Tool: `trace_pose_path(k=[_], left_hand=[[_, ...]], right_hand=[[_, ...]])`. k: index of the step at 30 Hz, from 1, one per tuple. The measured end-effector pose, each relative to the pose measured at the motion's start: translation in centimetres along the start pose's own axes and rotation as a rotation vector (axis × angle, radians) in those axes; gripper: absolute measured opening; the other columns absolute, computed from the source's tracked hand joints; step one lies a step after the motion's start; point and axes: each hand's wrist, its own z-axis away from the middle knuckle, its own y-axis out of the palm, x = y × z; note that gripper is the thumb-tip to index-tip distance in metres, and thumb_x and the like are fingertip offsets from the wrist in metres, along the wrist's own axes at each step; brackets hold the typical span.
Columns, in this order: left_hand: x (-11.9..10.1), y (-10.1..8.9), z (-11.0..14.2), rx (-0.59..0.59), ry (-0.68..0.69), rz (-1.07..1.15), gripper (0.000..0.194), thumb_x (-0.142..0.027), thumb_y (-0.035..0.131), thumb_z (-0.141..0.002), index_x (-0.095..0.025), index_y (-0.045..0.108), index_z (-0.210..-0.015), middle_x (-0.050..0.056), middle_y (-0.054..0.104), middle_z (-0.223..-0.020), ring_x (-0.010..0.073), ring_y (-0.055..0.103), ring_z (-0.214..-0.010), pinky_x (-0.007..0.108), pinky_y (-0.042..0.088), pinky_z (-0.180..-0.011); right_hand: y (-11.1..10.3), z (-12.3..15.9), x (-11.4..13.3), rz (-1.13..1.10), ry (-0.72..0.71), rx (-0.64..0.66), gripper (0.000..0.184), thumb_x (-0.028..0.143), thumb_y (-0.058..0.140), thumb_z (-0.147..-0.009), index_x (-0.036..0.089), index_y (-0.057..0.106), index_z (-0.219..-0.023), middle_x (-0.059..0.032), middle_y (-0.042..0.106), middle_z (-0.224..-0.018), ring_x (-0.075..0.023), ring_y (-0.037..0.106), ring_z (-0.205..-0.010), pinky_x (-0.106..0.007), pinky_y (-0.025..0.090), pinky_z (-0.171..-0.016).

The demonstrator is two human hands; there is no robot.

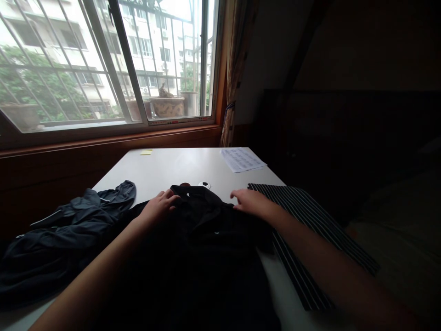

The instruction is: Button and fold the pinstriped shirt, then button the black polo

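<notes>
A black collared shirt (pixel 206 266) is spread over the white table in front of me, its collar toward the window. A small white tag shows inside the collar and a small light mark on the chest. My left hand (pixel 159 207) lies on the shirt's left shoulder beside the collar, fingers stretched out and loosely bent. Over the shirt's right shoulder is my right hand (pixel 250 202), its fingers apart with nothing visible in them. Whether its fingertips touch the cloth I cannot tell.
A crumpled dark grey garment (pixel 69 230) lies at left, a folded striped cloth (pixel 303 220) at right. Beyond the collar are a white round disc (pixel 204 185) and a brown round object (pixel 185 184). Printed papers (pixel 243 159) and a yellow note (pixel 146 151) lie near the table's (pixel 179 161) far edge.
</notes>
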Motion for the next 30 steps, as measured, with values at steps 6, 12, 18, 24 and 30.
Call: trace_pose_path(k=[6, 12, 18, 24, 30], left_hand=[[-0.4, 2.9, -2.9, -0.127, 0.040, 0.165, 0.028, -0.021, 0.067, -0.085, -0.032, 0.069, -0.110, 0.004, 0.058, -0.122, 0.0273, 0.048, -0.110, 0.043, 0.045, -0.096], [0.0, 5.0, -3.3, -0.219, -0.009, 0.234, 0.010, -0.028, 0.064, -0.087, -0.028, 0.069, -0.096, 0.004, 0.063, -0.114, 0.0283, 0.048, -0.108, 0.046, 0.044, -0.096], [0.3, 6.3, -3.2, -0.303, -0.024, 0.297, 0.010, -0.029, 0.062, -0.089, -0.026, 0.066, -0.097, 0.004, 0.065, -0.110, 0.0268, 0.049, -0.112, 0.045, 0.042, -0.100], [0.3, 6.4, -3.1, -0.357, -0.032, 0.294, 0.009, -0.029, 0.064, -0.089, -0.026, 0.067, -0.097, 0.004, 0.065, -0.109, 0.0270, 0.050, -0.111, 0.045, 0.042, -0.100], [0.0, 6.4, -2.9, -0.386, -0.024, 0.284, 0.010, -0.027, 0.066, -0.087, -0.027, 0.068, -0.097, 0.004, 0.064, -0.111, 0.0275, 0.049, -0.112, 0.046, 0.042, -0.100]], right_hand=[[3.1, -2.3, 4.2, -0.098, -0.097, -0.028, 0.057, 0.025, 0.068, -0.079, 0.034, 0.054, -0.134, -0.0026, 0.072, -0.106, -0.0198, 0.068, -0.086, -0.024, 0.043, -0.069], [3.2, -4.4, 5.4, -0.120, -0.076, -0.149, 0.030, 0.028, 0.058, -0.088, 0.034, 0.069, -0.114, -0.0015, 0.074, -0.096, -0.0206, 0.069, -0.087, -0.027, 0.045, -0.076], [3.5, -5.9, 8.7, -0.134, -0.095, -0.306, 0.030, 0.031, 0.046, -0.097, 0.030, 0.067, -0.118, -0.0044, 0.074, -0.102, -0.0227, 0.069, -0.094, -0.030, 0.046, -0.083], [6.2, -6.3, 10.4, -0.181, -0.117, -0.394, 0.023, 0.027, 0.051, -0.095, 0.027, 0.069, -0.108, -0.0033, 0.074, -0.103, -0.0205, 0.067, -0.095, -0.028, 0.046, -0.083], [8.7, -6.1, 9.4, -0.245, -0.098, -0.459, 0.020, 0.022, 0.057, -0.090, 0.023, 0.070, -0.105, -0.0051, 0.073, -0.093, -0.0206, 0.067, -0.091, -0.029, 0.047, -0.086]])
